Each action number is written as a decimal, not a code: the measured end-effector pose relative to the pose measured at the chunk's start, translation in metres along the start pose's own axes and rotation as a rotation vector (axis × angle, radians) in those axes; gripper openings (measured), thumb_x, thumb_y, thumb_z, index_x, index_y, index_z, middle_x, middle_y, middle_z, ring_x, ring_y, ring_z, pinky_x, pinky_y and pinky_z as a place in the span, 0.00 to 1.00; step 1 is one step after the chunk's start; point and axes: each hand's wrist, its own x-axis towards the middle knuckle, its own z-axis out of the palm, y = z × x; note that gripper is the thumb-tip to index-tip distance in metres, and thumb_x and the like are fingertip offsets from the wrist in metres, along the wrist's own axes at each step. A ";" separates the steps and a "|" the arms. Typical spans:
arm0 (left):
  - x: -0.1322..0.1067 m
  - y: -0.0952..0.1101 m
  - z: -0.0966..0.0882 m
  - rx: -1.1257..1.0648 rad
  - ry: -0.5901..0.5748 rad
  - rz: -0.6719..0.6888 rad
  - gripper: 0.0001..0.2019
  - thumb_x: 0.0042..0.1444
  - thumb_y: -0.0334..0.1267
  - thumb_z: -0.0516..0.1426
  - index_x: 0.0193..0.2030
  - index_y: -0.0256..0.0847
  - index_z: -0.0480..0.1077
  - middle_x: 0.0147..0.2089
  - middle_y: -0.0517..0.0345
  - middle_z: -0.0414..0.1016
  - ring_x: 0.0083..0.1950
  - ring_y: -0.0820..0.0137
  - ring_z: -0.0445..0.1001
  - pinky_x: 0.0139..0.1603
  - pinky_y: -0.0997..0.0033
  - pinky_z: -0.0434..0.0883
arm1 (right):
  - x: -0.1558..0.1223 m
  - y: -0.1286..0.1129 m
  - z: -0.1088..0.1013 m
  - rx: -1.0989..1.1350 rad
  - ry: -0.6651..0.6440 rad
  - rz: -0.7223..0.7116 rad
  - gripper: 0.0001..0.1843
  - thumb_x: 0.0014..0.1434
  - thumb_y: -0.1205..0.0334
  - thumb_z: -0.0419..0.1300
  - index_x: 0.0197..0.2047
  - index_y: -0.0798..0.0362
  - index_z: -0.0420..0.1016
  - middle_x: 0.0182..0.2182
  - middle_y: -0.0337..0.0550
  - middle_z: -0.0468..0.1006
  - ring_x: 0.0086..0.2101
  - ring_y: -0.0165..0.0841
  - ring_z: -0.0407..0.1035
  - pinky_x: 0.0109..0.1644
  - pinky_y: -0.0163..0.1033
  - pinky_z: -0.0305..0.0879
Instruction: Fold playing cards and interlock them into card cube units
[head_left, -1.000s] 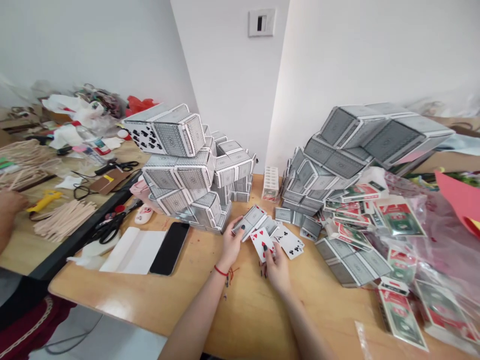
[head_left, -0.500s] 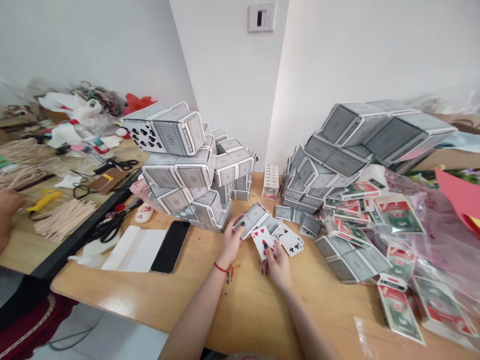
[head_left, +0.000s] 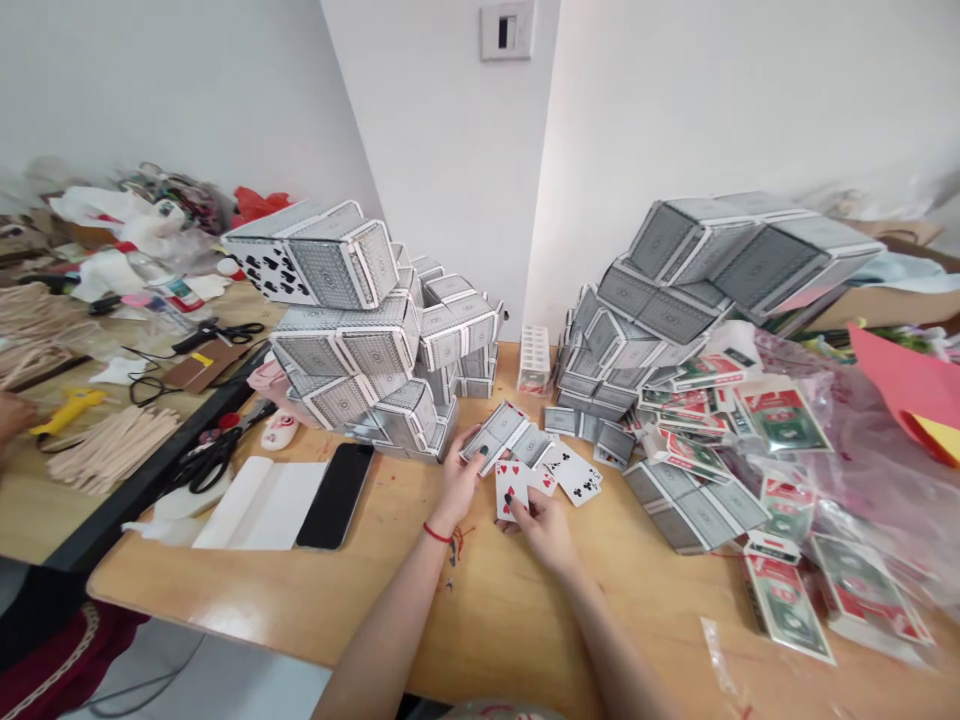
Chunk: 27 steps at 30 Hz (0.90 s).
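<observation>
Recording grip: the right hand [head_left: 546, 532] is pinching a heart playing card [head_left: 511, 490] between its fingers, long axis pointing away; the left hand [head_left: 457, 480] is gripping grey-backed cards [head_left: 496, 435], both right of the black smartphone [head_left: 336, 495].

A black smartphone [head_left: 336, 496] lies beside a white sheet [head_left: 255, 505], near black-handled scissors [head_left: 214, 462] and wooden craft sticks [head_left: 112, 450].

Stacked card decks [head_left: 360, 340] block any forward pass.
</observation>
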 end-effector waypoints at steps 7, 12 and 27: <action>0.001 -0.001 0.000 -0.046 -0.002 0.039 0.23 0.49 0.39 0.55 0.53 0.42 0.61 0.49 0.50 0.70 0.39 0.68 0.73 0.35 0.70 0.70 | 0.000 -0.007 0.006 0.011 0.035 -0.009 0.14 0.55 0.50 0.50 0.36 0.52 0.60 0.20 0.38 0.74 0.10 0.26 0.59 0.11 0.31 0.55; 0.000 0.000 0.001 -0.014 -0.014 0.075 0.20 0.48 0.37 0.56 0.50 0.41 0.64 0.51 0.51 0.68 0.44 0.67 0.71 0.41 0.69 0.69 | 0.001 -0.007 0.011 -0.082 0.051 -0.024 0.13 0.56 0.52 0.48 0.38 0.53 0.60 0.16 0.36 0.71 0.09 0.25 0.57 0.10 0.29 0.52; 0.002 -0.007 0.001 -0.079 0.049 0.033 0.22 0.48 0.40 0.57 0.51 0.40 0.63 0.45 0.51 0.72 0.38 0.68 0.73 0.34 0.72 0.70 | 0.001 0.001 0.010 -0.044 0.164 0.022 0.16 0.55 0.47 0.49 0.33 0.52 0.58 0.16 0.35 0.70 0.10 0.26 0.57 0.11 0.30 0.53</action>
